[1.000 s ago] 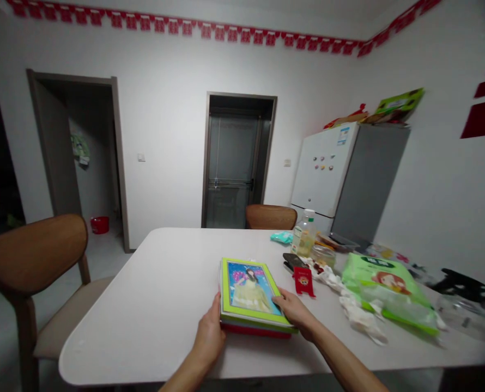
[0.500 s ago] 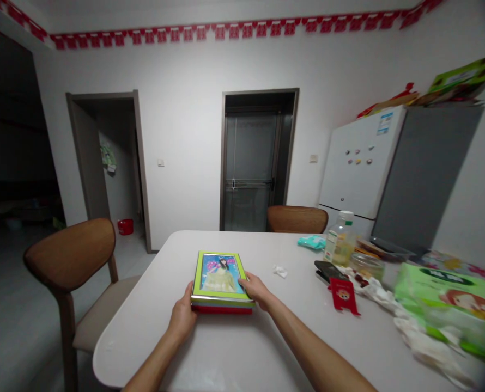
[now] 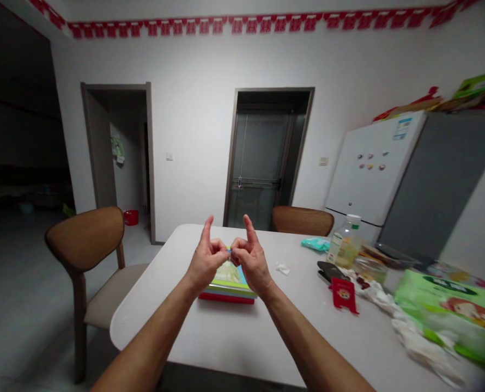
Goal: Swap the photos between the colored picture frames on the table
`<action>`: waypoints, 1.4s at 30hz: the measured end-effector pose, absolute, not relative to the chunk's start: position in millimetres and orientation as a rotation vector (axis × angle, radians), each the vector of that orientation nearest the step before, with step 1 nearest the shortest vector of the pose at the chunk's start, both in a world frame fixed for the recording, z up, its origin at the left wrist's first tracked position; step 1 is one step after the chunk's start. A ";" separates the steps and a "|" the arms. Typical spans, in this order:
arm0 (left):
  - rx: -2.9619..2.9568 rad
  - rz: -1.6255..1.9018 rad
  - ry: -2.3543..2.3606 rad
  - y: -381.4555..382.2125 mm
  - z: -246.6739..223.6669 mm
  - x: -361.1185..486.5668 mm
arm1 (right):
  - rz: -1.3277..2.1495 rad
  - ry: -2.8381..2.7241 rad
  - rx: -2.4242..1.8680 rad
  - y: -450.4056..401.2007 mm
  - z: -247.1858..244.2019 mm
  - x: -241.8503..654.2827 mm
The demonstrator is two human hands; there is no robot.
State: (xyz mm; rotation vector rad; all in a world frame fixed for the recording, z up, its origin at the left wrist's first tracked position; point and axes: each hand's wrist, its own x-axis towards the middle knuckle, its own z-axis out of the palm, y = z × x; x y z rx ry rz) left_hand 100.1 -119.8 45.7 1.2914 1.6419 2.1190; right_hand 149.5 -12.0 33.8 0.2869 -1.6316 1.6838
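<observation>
My left hand [image 3: 206, 262] and my right hand [image 3: 253, 262] are raised above a stack of books or albums [image 3: 228, 288] on the white table [image 3: 152, 310]. Their fingertips meet in front of me, with both index fingers pointing up. No object shows between them. The hands hide most of the top cover, and only a pale picture, a green border and a red bottom layer show. Neither hand touches the stack.
A small tissue scrap [image 3: 282, 268] lies right of the stack. Further right are a black phone [image 3: 329, 270], a red envelope [image 3: 344, 295], an oil bottle [image 3: 344, 244], a glass jar [image 3: 369, 268], crumpled tissue [image 3: 410, 332] and a green package [image 3: 449, 310]. A wooden chair [image 3: 85, 239] stands left.
Both hands have left the sides of the stack and risen above it, coming together at the fingertips. The view has shifted slightly, and the stack has stayed in place on the table.
</observation>
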 end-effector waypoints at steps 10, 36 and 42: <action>1.218 2.165 1.224 -113.0 47.9 120.9 | 1.899 -1.476 0.264 -22.6 35.6 165.3; 0.662 1.856 1.392 -98.0 30.1 91.2 | 2.177 -1.741 -0.266 -12.7 24.8 144.8; 0.472 1.861 1.492 -102.2 -33.0 88.0 | 0.919 -2.393 -0.416 15.9 -28.9 138.4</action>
